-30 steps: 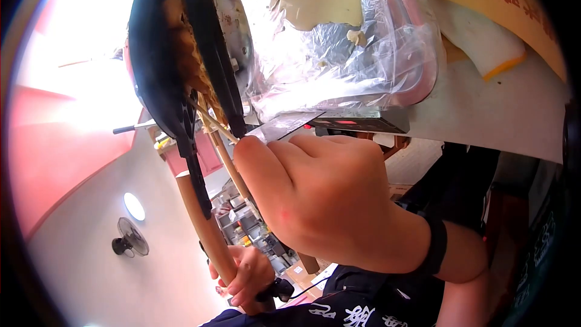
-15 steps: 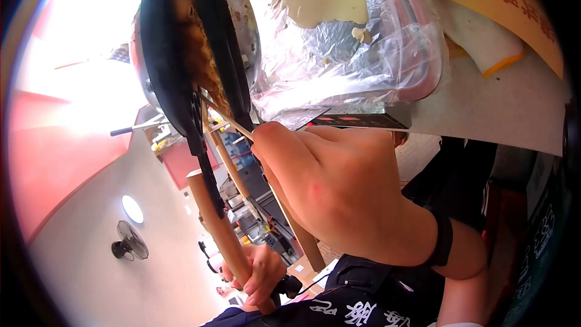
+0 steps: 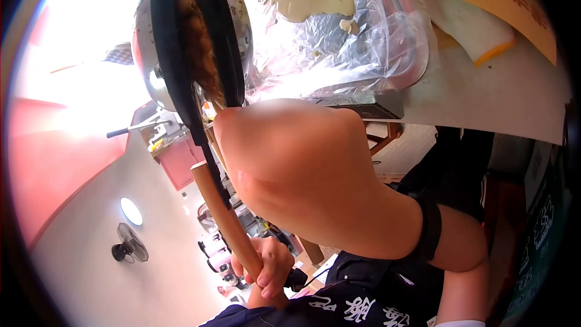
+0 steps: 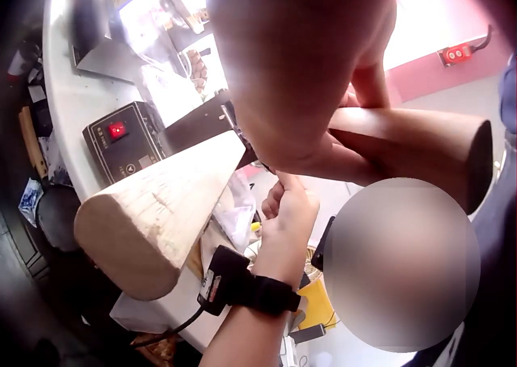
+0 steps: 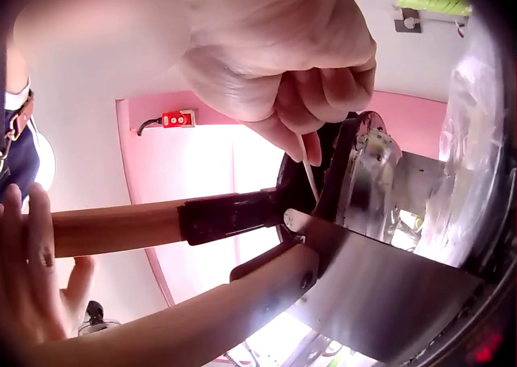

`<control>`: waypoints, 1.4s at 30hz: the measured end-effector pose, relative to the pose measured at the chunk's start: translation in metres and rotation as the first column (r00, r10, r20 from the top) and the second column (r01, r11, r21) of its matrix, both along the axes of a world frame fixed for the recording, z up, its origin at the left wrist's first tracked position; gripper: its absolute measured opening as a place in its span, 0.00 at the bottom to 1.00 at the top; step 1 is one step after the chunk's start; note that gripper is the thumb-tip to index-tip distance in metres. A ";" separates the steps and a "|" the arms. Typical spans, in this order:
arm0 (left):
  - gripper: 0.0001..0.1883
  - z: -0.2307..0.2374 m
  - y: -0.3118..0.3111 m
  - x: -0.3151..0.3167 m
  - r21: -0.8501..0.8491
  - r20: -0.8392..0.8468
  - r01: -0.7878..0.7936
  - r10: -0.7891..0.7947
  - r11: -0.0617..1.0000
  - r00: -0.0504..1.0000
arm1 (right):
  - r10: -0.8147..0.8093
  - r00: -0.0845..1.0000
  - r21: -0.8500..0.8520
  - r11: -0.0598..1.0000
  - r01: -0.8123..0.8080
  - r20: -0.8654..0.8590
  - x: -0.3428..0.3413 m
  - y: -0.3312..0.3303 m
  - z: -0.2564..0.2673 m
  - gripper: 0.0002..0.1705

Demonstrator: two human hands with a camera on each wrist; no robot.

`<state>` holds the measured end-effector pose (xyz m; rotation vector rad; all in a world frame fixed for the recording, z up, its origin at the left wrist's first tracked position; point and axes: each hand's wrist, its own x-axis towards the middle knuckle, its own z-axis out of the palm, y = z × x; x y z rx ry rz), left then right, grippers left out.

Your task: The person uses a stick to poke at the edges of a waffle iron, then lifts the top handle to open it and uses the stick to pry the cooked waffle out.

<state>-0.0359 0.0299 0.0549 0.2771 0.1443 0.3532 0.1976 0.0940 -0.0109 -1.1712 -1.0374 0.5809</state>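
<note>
Two black pan halves (image 3: 172,48) stand nearly edge-on in the head view, parted, with browned food (image 3: 200,42) between them. My left hand (image 3: 272,263) grips one wooden handle (image 3: 227,218); in the left wrist view that handle (image 4: 428,145) runs through the fist. A second wooden handle (image 4: 161,213) is not held. My right hand (image 3: 296,169) is at the handle side of the pan halves. Its fingers and thumb pinch a thin stick (image 5: 308,173), whose far end reaches the black pan edge in the right wrist view. The stick's tip is hidden.
Beside the pan, a plastic-covered tray (image 3: 417,54) holds a pale spread and crumbs. A cloth with an orange edge (image 3: 478,30) lies on the counter (image 3: 460,103). A black control box (image 4: 121,145) with a red switch stands below the pan.
My right hand has moved left and up, closer to the pan halves, and now covers most of the stick in the head view. My left hand still grips the handle, which has shifted slightly right.
</note>
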 end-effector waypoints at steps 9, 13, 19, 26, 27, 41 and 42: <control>0.18 -0.014 -0.006 0.007 0.024 -0.032 -0.153 0.153 0.988 0.988 | -0.030 0.998 -0.151 0.988 0.037 0.051 0.000 -0.011 0.019 0.13; 0.18 -0.011 -0.017 -0.004 0.032 -0.035 -0.202 0.203 0.979 0.979 | 0.086 0.983 -0.094 0.990 -0.102 -0.160 0.022 -0.024 0.007 0.09; 0.16 -0.011 -0.017 -0.013 -0.098 -0.029 0.003 -0.006 0.995 1.000 | 0.106 0.961 -0.088 0.987 -0.132 -0.254 0.024 -0.029 0.002 0.09; 0.17 -0.020 -0.025 -0.008 0.058 0.082 -0.190 0.185 0.980 0.979 | 0.083 0.979 -0.102 0.989 -0.103 -0.184 0.008 -0.011 0.006 0.09; 0.16 -0.020 -0.024 -0.006 0.046 0.061 -0.220 0.217 0.974 0.974 | 0.082 0.980 -0.102 0.990 -0.102 -0.181 0.006 -0.010 0.008 0.09; 0.14 -0.005 -0.005 -0.011 0.162 0.095 -0.104 0.089 0.981 0.991 | 0.102 0.993 -0.289 0.951 -0.114 -0.055 0.006 -0.007 0.030 0.13; 0.14 -0.004 -0.005 -0.012 0.177 0.092 -0.117 0.102 0.977 0.991 | 0.102 0.994 -0.285 0.952 -0.108 -0.036 0.006 -0.008 0.030 0.13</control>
